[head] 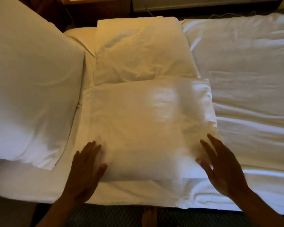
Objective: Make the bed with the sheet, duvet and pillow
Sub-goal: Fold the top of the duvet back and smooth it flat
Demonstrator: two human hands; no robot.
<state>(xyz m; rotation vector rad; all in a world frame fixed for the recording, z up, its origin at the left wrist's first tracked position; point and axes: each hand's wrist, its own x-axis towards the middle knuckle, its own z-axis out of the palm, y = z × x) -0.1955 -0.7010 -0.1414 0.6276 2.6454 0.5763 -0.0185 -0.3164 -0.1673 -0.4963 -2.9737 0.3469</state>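
Near pillow (147, 128) lies flat at centre of frame on the bed (23, 182), its low edge close to the mattress edge. Left hand (85, 167), fingers straight & spread, rests at the pillow's lower-left corner; right hand (223, 166), also flat w/ fingers spread, is at its lower-right corner, a bit blurred. 2nd pillow (141, 51) sits just above it, touching. 3rd pillow (31, 89) fills left side. Wrinkled duvet (252, 76) covers right side. Bare foot (148, 217) on the carpet (113, 215) at bottom centre.
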